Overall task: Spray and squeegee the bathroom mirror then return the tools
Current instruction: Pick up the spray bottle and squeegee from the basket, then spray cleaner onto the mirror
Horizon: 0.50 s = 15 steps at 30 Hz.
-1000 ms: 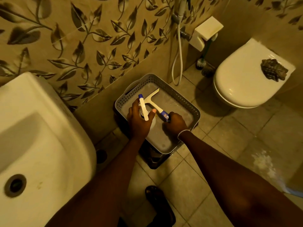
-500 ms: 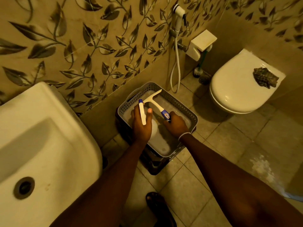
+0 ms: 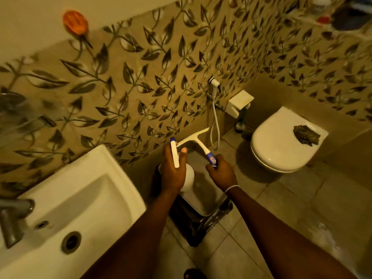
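Note:
My left hand is closed around a white spray bottle with a white trigger and blue nozzle tip, held above the grey basket. In my right hand is the blue grip of a white squeegee; its blade points up and away toward the wall. Both tools are clear of the basket, which sits on a dark stand on the floor below my hands. The mirror is not in the frame.
A white sink with a metal tap fills the lower left. A white toilet with a dark cloth on its lid stands at right. A hand shower hose and an orange soap dish hang on the leaf-patterned wall.
Both hands have risen out of the basket with the spray bottle and the squeegee. The view has tilted upward, showing more wall and the tap.

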Available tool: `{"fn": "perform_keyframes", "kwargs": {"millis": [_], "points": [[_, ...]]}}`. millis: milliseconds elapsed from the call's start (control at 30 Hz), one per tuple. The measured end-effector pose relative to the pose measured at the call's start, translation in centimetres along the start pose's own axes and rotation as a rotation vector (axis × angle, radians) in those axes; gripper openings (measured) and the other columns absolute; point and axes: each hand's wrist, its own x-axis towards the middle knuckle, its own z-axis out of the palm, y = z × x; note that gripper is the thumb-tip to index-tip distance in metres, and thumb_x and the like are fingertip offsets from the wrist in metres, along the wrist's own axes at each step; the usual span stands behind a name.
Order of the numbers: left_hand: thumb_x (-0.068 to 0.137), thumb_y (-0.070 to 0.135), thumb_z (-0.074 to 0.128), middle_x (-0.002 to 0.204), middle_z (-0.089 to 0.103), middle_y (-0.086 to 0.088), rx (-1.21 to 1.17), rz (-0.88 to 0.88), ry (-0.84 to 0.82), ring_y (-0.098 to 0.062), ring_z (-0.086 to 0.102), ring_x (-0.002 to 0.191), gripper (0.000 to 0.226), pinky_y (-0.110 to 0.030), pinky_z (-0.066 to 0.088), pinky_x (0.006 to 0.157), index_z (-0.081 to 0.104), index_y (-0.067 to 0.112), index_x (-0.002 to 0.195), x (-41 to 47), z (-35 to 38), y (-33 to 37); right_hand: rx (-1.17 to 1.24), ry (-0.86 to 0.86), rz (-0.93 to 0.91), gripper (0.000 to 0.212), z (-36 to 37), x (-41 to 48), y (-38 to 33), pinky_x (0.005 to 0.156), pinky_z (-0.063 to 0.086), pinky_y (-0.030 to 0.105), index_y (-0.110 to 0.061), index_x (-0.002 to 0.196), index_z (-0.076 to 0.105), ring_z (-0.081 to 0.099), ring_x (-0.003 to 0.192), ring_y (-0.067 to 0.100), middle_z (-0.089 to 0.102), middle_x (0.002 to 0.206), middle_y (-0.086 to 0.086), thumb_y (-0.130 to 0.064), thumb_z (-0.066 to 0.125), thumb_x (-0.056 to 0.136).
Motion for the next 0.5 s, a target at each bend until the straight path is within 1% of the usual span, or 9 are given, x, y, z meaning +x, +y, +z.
{"fn": "perform_keyframes", "kwargs": {"millis": [67, 100, 167, 200, 267, 333, 400, 433, 500], "points": [[0.097, 0.035, 0.061, 0.101, 0.055, 0.025, 0.004, 0.019, 0.024, 0.027, 0.052, 0.098, 0.034, 0.003, 0.042, 0.077, 0.049, 0.024, 0.126, 0.2, -1.5, 2.3, 0.078, 0.003, -0.02, 0.04, -1.5, -1.0, -2.2, 0.079, 0.059, 0.041, -0.021, 0.125, 0.058, 0.068, 0.088, 0.02, 0.069, 0.102, -0.001, -0.047, 0.064, 0.095], [0.097, 0.03, 0.063, 0.101, 0.053, 0.027, 0.008, 0.029, 0.032, 0.027, 0.052, 0.097, 0.031, 0.004, 0.041, 0.077, 0.047, 0.029, 0.123, 0.4, -2.1, 3.4, 0.12, 0.0, -0.02, 0.042, -2.1, -1.4, -3.1, 0.078, 0.058, 0.037, -0.024, 0.124, 0.058, 0.067, 0.088, 0.018, 0.069, 0.1, -0.004, -0.053, 0.063, 0.094], [0.096, 0.026, 0.064, 0.102, 0.056, 0.021, 0.014, 0.076, 0.058, 0.015, 0.058, 0.097, 0.029, 0.002, 0.042, 0.079, 0.048, 0.028, 0.12, 0.6, -3.9, 6.1, 0.187, 0.004, -0.031, 0.042, -3.5, -2.6, -5.5, 0.071, 0.053, 0.029, -0.028, 0.119, 0.06, 0.067, 0.084, 0.014, 0.067, 0.093, -0.009, -0.061, 0.059, 0.093], [0.096, 0.023, 0.065, 0.104, 0.059, 0.014, 0.016, 0.101, 0.076, 0.007, 0.059, 0.096, 0.028, 0.001, 0.042, 0.08, 0.052, 0.022, 0.121, 0.8, -4.8, 7.2, 0.207, 0.01, -0.045, 0.041, -4.1, -3.2, -6.6, 0.068, 0.051, 0.027, -0.029, 0.117, 0.061, 0.067, 0.082, 0.014, 0.067, 0.091, -0.009, -0.063, 0.057, 0.093], [0.094, 0.018, 0.067, 0.111, 0.063, -0.002, 0.028, 0.134, 0.11, -0.004, 0.059, 0.097, 0.035, 0.001, 0.042, 0.08, 0.056, 0.007, 0.125, 1.2, -6.5, 9.2, 0.234, 0.015, -0.071, 0.04, -5.1, -4.2, -8.7, 0.068, 0.053, 0.028, -0.027, 0.115, 0.063, 0.068, 0.082, 0.015, 0.069, 0.09, -0.006, -0.061, 0.055, 0.095], [0.095, 0.019, 0.067, 0.112, 0.065, -0.009, 0.029, 0.157, 0.129, -0.013, 0.062, 0.099, 0.035, 0.0, 0.043, 0.078, 0.056, 0.005, 0.125, 1.5, -8.6, 11.4, 0.266, 0.018, -0.101, 0.037, -6.0, -5.4, -11.0, 0.067, 0.053, 0.028, -0.027, 0.112, 0.063, 0.068, 0.082, 0.016, 0.07, 0.09, -0.002, -0.06, 0.056, 0.095], [0.094, 0.02, 0.067, 0.11, 0.064, -0.008, 0.028, 0.18, 0.157, -0.014, 0.061, 0.098, 0.034, 0.001, 0.042, 0.077, 0.057, 0.006, 0.124, 1.9, -10.6, 13.6, 0.29, 0.028, -0.148, 0.025, -6.6, -6.6, -13.3, 0.064, 0.05, 0.026, -0.036, 0.101, 0.061, 0.068, 0.082, 0.017, 0.069, 0.089, -0.001, -0.06, 0.055, 0.095], [0.094, 0.019, 0.067, 0.109, 0.064, -0.008, 0.028, 0.195, 0.177, -0.013, 0.06, 0.097, 0.034, 0.002, 0.042, 0.077, 0.057, 0.006, 0.123, 2.2, -11.5, 14.4, 0.302, 0.036, -0.171, 0.021, -6.8, -7.1, -14.2, 0.065, 0.051, 0.027, -0.039, 0.097, 0.058, 0.068, 0.082, 0.017, 0.069, 0.09, 0.0, -0.06, 0.054, 0.095], [0.094, 0.02, 0.067, 0.108, 0.064, -0.009, 0.024, 0.223, 0.223, -0.016, 0.06, 0.097, 0.031, -0.002, 0.043, 0.078, 0.058, 0.007, 0.121, 2.7, -13.6, 16.3, 0.337, 0.042, -0.219, 0.018, -7.2, -8.1, -16.4, 0.071, 0.057, 0.036, -0.042, 0.095, 0.058, 0.068, 0.085, 0.019, 0.07, 0.093, 0.002, -0.059, 0.054, 0.096]]}}
